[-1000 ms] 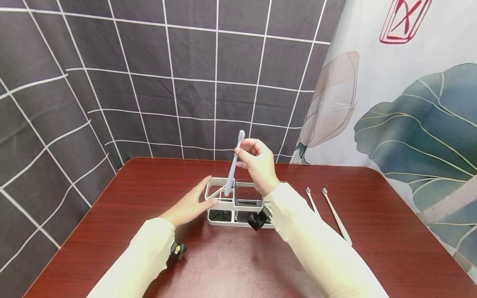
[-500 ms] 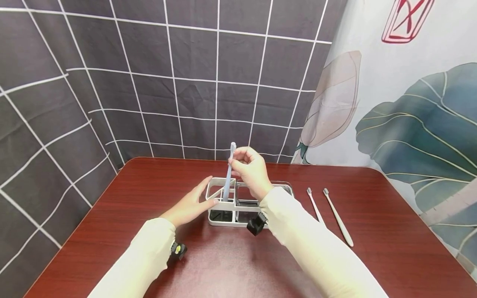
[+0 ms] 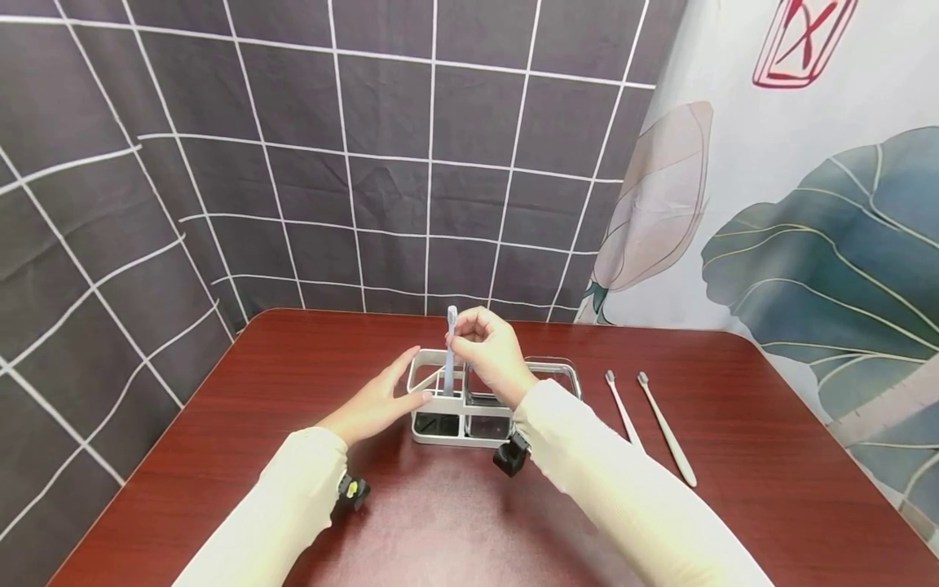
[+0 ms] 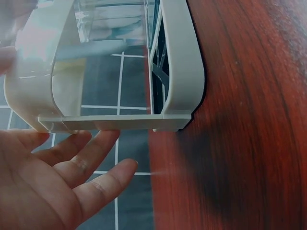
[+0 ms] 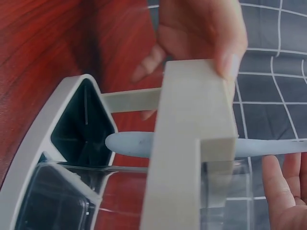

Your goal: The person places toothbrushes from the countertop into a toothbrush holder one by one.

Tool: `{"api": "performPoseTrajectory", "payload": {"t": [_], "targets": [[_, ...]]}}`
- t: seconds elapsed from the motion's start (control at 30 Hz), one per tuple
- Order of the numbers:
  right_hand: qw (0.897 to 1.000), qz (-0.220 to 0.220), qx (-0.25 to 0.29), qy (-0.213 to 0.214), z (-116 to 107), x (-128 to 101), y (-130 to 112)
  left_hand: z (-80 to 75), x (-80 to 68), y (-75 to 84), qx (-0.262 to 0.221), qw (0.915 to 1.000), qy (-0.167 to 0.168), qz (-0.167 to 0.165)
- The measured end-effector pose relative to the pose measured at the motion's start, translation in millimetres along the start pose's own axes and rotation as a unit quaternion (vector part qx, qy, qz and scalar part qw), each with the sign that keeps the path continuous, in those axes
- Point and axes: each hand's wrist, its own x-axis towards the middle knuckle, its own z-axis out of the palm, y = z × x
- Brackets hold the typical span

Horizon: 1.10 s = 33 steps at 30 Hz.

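A white two-level toothbrush holder (image 3: 484, 410) with clear cups stands on the table. My right hand (image 3: 493, 352) pinches a light blue toothbrush (image 3: 450, 371) near its head, bristle end up. Its handle passes down through the upper frame's left part; in the right wrist view the handle's rounded end (image 5: 128, 143) is below the upper frame, beside the dark base compartment (image 5: 84, 127). My left hand (image 3: 374, 409) rests at the holder's left end, thumb on the front rim. In the left wrist view its fingers (image 4: 103, 189) are extended, several tips touching the holder's end.
Two more toothbrushes, a pinkish one (image 3: 623, 412) and a whitish one (image 3: 667, 432), lie on the reddish-brown table (image 3: 469, 514) to the right. A dark grid-patterned curtain (image 3: 389, 196) hangs behind, and a leaf-printed one (image 3: 822, 261) at right.
My right hand has moved down and slightly left, lowering the blue toothbrush into the holder's left part and bringing it closer to upright. The left hand stays at the holder's end.
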Motion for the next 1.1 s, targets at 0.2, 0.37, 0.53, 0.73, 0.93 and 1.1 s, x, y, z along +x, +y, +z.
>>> {"api": "performPoseTrajectory", "payload": {"t": [0.2,0.37,0.53,0.73,0.93,1.1], "targets": [[0.999,0.018,-0.027,-0.009,1.4,-2.4,2.8,-0.5,0.0,0.0,-0.005,1.0000,0.000,0.008],[0.999,0.029,-0.031,-0.015,2.3,-3.0,3.9,-1.0,-0.1,1.2,-0.005,1.0000,-0.002,0.008],[0.999,0.034,-0.030,-0.020,1.6,-3.4,5.5,-0.8,-0.1,0.9,-0.004,1.0000,-0.003,0.002],[0.998,0.026,-0.044,-0.033,-0.4,-3.2,9.5,-0.4,-0.5,2.4,-0.005,1.0000,-0.002,-0.001],[0.998,0.019,-0.045,-0.047,-1.4,-3.6,10.7,-0.5,-0.1,2.1,-0.003,1.0000,0.000,0.003],[0.997,0.018,-0.044,-0.054,-1.2,-3.6,11.1,0.0,0.0,0.5,-0.010,1.0000,-0.001,-0.001]]}}
